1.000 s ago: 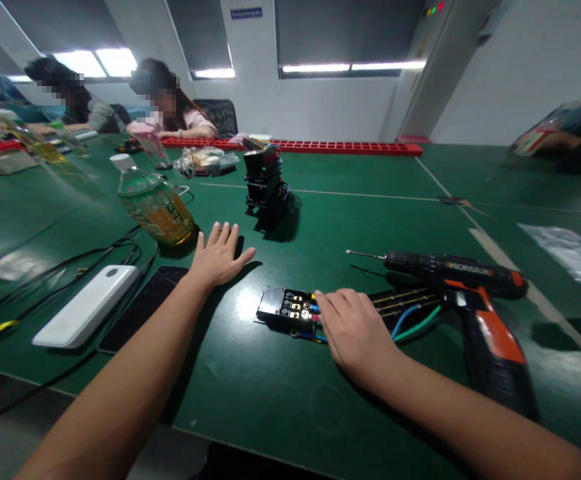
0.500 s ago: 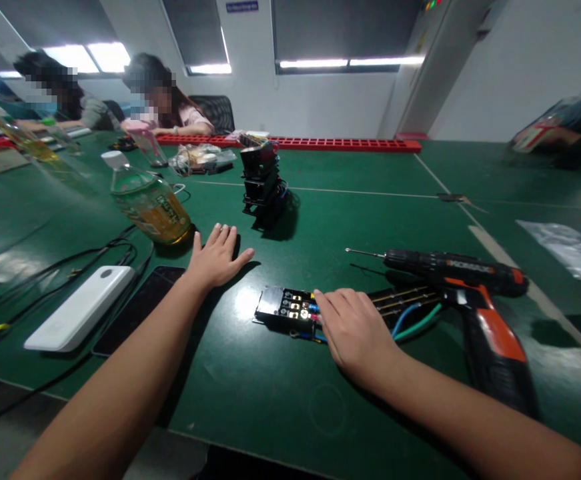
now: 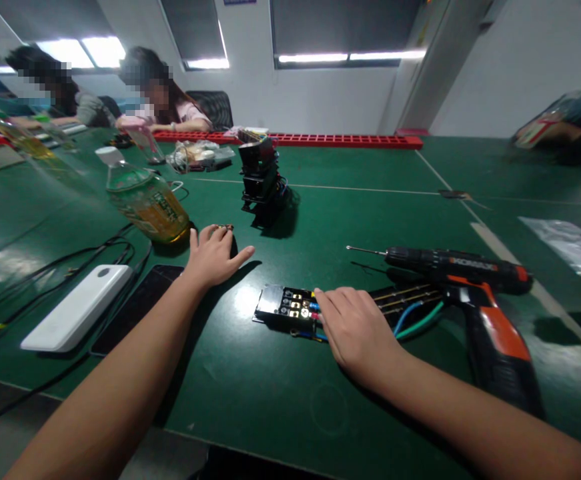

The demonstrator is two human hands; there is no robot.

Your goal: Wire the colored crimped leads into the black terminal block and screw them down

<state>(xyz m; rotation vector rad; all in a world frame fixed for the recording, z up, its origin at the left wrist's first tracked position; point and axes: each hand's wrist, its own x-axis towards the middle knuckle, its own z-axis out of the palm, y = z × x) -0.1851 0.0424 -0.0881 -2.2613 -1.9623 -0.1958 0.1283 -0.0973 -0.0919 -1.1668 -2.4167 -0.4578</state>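
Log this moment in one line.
left hand: at small parts, near bottle | right hand: on wired block | drill: lying on table

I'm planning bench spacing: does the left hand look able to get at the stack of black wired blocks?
Probably yes: the black stack stands just beyond the left hand on the green tabletop, and I see nothing standing between them.

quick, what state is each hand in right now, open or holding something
Left hand: open, at small shiny pieces; any grip on them can't be told.
Right hand: closed over the black wired block.
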